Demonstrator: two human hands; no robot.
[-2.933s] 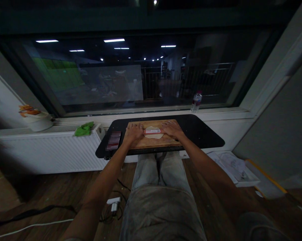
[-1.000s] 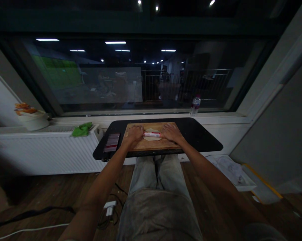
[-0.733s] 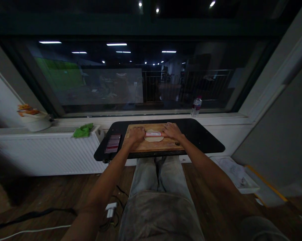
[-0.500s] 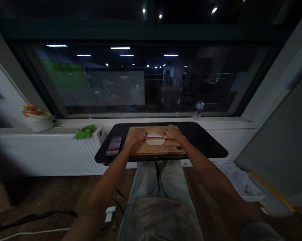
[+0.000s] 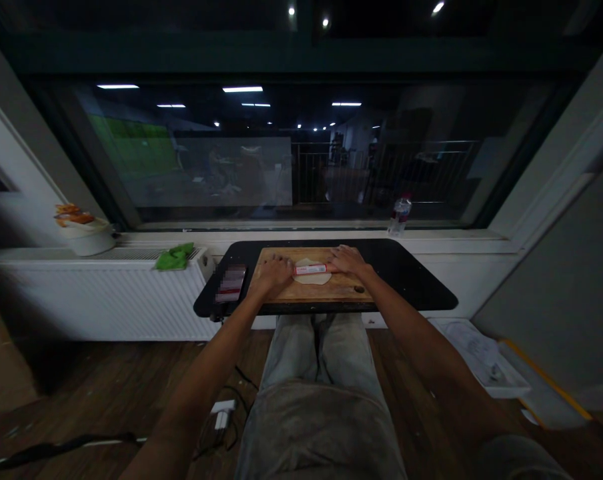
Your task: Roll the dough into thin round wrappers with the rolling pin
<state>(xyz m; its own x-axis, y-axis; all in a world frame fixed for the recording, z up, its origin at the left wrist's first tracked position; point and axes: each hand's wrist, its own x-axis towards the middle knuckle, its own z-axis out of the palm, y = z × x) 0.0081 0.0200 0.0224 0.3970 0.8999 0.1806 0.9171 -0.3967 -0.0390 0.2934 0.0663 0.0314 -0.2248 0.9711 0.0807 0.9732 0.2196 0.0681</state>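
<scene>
A rolling pin (image 5: pixel 310 269) with a red and white label round its middle lies across a flat, roughly round sheet of dough (image 5: pixel 312 280). My left hand (image 5: pixel 277 269) is closed over the pin's left end, and my right hand (image 5: pixel 347 259) over its right end. Both ends are mostly hidden under the fingers. Dough shows on the far and near sides of the pin. Beneath it is a wooden cutting board (image 5: pixel 301 292), set on a small black table (image 5: pixel 406 280).
A phone (image 5: pixel 230 283) lies left of the board. On the radiator (image 5: pixel 131 300) are a green cloth (image 5: pixel 174 256) and a white pot (image 5: pixel 89 240). A water bottle (image 5: pixel 399 217) stands on the windowsill. Cables and a white plug (image 5: pixel 223 412) lie on the floor.
The rolling pin has turned and shifted slightly toward me over the dough, with both hands still on it. The camera view has moved a little.
</scene>
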